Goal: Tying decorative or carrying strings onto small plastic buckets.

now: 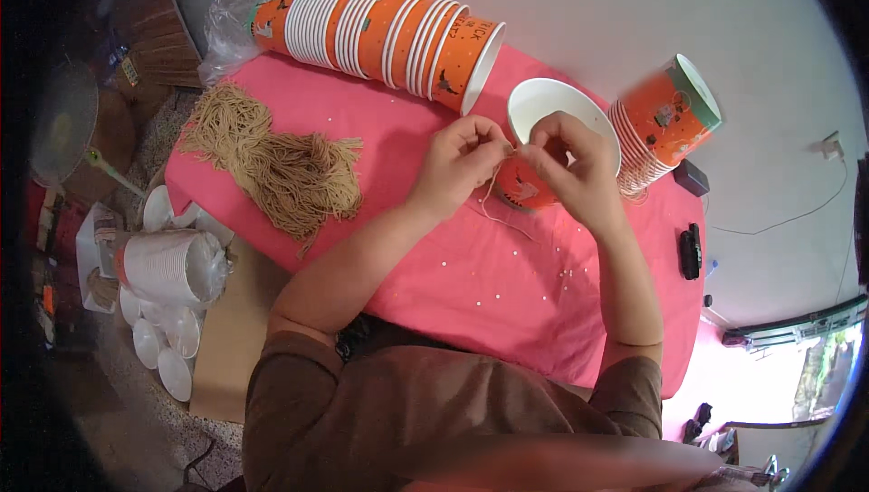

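Cord (490, 211), thin and tan, is pinched at my fingertips, just in front of the upright orange bucket (536, 105); its loose tail drops and lies on the pink-covered bench (425, 279). Left hand (471, 159): thumb and forefinger closed on the cord, other fingers curled in. Right hand (566, 162): thumb and forefinger also closed in a pinch on the cord, tips almost meeting the left's. Can't tell if the cord goes through the bucket wall; my fingers cover that spot. Bucket's white inside faces up, open.

Around it: long nested bucket stack (380, 35) lies on its side along the far edge, open end near my left hand. Clear plastic bag (228, 39) at its other end. Second stack (665, 121) sits to the right, bases up, cord strands around its rims. Tan cord bundle (299, 175) is spread at left. White dots (478, 304) are scattered on the cloth. Black object (691, 252) and small dark box (691, 178) at the right edge.
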`<state>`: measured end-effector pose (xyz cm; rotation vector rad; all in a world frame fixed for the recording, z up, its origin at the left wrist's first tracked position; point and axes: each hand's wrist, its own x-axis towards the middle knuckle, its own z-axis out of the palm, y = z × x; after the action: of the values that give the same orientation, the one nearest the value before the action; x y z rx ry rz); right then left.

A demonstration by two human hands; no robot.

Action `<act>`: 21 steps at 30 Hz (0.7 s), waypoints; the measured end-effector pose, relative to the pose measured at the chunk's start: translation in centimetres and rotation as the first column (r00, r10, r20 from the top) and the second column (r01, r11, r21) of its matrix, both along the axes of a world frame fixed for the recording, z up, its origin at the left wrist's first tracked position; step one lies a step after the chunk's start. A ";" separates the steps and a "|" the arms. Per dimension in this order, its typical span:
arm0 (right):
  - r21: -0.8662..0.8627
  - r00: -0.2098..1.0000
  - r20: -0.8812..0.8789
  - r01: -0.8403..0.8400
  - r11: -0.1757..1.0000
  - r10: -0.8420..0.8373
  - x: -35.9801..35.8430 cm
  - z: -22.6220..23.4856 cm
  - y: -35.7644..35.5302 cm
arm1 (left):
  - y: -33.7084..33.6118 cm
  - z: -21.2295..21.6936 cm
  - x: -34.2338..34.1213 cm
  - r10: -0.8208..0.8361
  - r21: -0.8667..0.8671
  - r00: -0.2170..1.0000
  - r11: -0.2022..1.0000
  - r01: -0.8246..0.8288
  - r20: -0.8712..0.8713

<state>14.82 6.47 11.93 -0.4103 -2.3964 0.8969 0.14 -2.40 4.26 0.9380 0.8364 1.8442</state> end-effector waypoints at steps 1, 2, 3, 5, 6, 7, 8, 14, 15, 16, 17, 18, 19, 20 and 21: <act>0.057 0.995 -0.092 -0.032 0.998 0.037 0.1 -0.1 -0.3 | -0.1 0.1 0.0 0.003 -0.001 1.000 1.000 -0.003 0.001; 0.204 0.992 -0.097 -0.065 0.977 0.086 0.2 -0.5 -0.4 | -0.2 0.5 0.2 -0.046 -0.066 0.995 0.996 0.052 0.087; 0.203 0.992 -0.096 -0.061 0.977 0.082 0.1 -0.8 -0.5 | -0.2 0.7 0.3 -0.089 -0.126 0.980 0.986 0.112 0.175; 0.424 0.974 -0.179 -0.050 0.904 0.137 -0.5 -1.2 -0.9 | -0.3 0.4 -0.1 -0.185 -0.107 0.944 0.969 0.221 0.273; 0.371 0.989 -0.124 -0.033 0.928 0.085 -0.2 -1.1 -1.1 | -0.4 0.4 -0.3 -0.273 -0.078 0.890 0.944 0.321 0.365; 0.370 0.989 -0.124 -0.033 0.928 0.085 -0.1 -1.2 -0.9 | -0.5 0.3 -0.3 -0.273 -0.079 0.890 0.944 0.321 0.365; 0.361 0.988 -0.128 -0.037 0.932 0.088 0.0 -1.4 -0.7 | -0.5 0.3 -0.3 -0.300 -0.076 0.866 0.931 0.357 0.399; 0.345 0.977 -0.169 -0.064 0.936 0.129 0.1 -1.6 -0.3 | -0.4 -0.1 -0.6 -0.342 -0.056 0.863 0.920 0.389 0.373; 0.332 0.977 -0.170 -0.068 0.941 0.131 0.2 -1.5 -0.3 | -0.4 -0.1 -0.6 -0.325 -0.059 0.886 0.930 0.363 0.329; 0.331 0.977 -0.169 -0.067 0.941 0.129 0.2 -1.4 -0.3 | -0.3 -0.1 -0.6 -0.326 -0.060 0.886 0.929 0.365 0.330; 0.354 0.977 -0.172 -0.056 0.933 0.124 0.2 -1.4 -0.3 | -0.3 -0.2 -0.7 -0.323 -0.057 0.900 0.934 0.354 0.291; 0.378 0.977 -0.176 -0.045 0.925 0.119 0.2 -1.4 -0.2 | -0.3 -0.2 -0.7 -0.320 -0.053 0.914 0.938 0.343 0.251; 0.376 0.977 -0.176 -0.044 0.925 0.118 0.2 -1.4 -0.2 | -0.3 -0.2 -0.6 -0.320 -0.054 0.913 0.938 0.343 0.252; 0.384 0.981 -0.172 -0.020 0.923 0.093 0.4 -1.4 0.0 | -0.4 0.0 -0.6 -0.303 -0.065 0.922 0.943 0.326 0.240; 0.392 0.983 -0.169 0.004 0.920 0.068 0.5 -1.4 0.1 | -0.4 0.1 -0.6 -0.285 -0.075 0.931 0.948 0.309 0.228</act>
<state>15.34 6.61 10.53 -0.1284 -2.3414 0.4257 -0.42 -2.82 4.37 0.7354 0.6183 1.5852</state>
